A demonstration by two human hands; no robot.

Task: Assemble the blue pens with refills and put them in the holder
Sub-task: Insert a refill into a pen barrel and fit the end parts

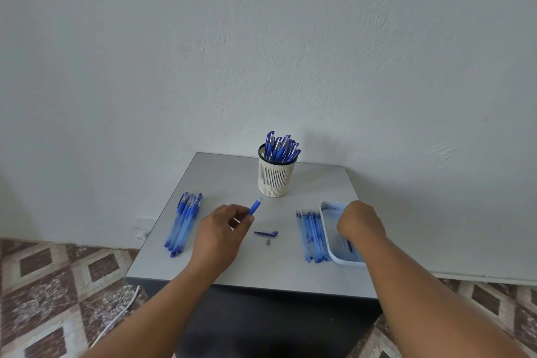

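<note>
My left hand (220, 229) pinches a blue pen barrel (255, 206) that points up and away toward the holder. My right hand (360, 222) reaches down into the white tray (326, 222) at the right with its fingers curled; a dark blue piece (349, 245) shows just under them, and I cannot tell whether it is held. A cream mesh holder (275, 174) with several assembled blue pens (281, 147) stands at the back. A blue pen cap (266, 232) and a grey tip (268, 241) lie between my hands.
Several blue pens (183, 222) lie in a bundle at the table's left. A row of refills (311, 235) lies just left of the tray. The grey table (232, 267) stands against a white wall. A white cable (122, 311) runs over the patterned floor.
</note>
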